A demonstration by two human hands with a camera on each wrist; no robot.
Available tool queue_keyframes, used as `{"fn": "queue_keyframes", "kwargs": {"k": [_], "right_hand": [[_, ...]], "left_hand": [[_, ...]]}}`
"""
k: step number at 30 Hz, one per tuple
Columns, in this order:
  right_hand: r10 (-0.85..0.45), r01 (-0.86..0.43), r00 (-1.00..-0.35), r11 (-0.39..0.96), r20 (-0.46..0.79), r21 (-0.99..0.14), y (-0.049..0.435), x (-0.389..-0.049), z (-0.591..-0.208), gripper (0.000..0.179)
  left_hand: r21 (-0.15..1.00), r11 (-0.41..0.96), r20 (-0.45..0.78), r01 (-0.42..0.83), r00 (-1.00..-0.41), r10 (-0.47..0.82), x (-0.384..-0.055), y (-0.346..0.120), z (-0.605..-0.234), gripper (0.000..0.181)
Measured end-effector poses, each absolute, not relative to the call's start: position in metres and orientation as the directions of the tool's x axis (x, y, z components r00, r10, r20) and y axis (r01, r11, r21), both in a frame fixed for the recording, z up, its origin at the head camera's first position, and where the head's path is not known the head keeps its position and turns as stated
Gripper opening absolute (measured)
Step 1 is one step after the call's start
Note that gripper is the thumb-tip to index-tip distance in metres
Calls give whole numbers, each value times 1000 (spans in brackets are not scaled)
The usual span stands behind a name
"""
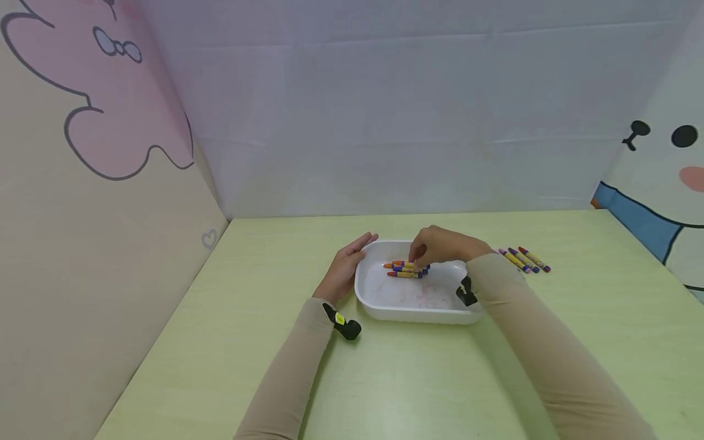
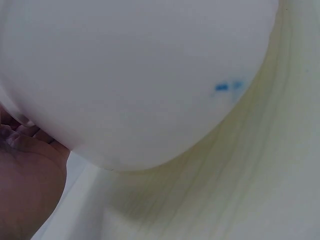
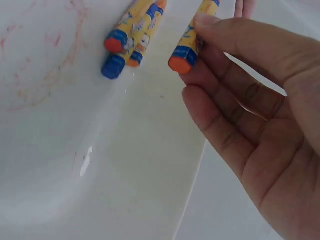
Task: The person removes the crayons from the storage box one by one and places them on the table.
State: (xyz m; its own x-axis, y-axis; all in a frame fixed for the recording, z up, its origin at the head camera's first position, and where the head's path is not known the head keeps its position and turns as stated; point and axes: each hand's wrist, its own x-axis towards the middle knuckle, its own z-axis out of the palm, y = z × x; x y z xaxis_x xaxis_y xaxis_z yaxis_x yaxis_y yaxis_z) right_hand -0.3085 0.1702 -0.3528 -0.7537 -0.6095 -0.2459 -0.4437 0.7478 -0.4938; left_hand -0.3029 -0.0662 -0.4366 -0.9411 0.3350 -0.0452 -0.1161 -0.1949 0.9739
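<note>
A white tray (image 1: pixel 420 316) with low walls sits on the table, holding a small group of crayons (image 1: pixel 405 275) in yellow and blue wrappers. At its left wall my left hand (image 1: pixel 342 272) grips the side, with the fingers stretched along the outside near the far corner. The left wrist view shows the tray's outer wall (image 2: pixel 150 85) with part of that hand beside it. Over the tray, my right hand (image 1: pixel 442 243) pinches an orange-ended crayon (image 3: pixel 184 56) between thumb and fingers. Beside it in the right wrist view lie the other crayons (image 3: pixel 131 35), with red, blue and orange ends.
More crayons (image 1: pixel 525 260) lie side by side on the pale green table (image 1: pixel 385 379), right of the tray behind the right forearm. Reddish smudges mark the tray floor. A pale back panel (image 1: pixel 407 122) and printed side panels enclose the table.
</note>
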Motion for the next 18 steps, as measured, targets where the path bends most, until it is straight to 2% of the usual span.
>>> {"fn": "queue_keyframes", "kwargs": {"k": [18], "right_hand": [[-529, -428, -835, 798, -152, -424, 235, -300, -332, 18]], "left_hand": [[972, -202, -46, -119, -941, 336, -303, -65, -437, 48]]}}
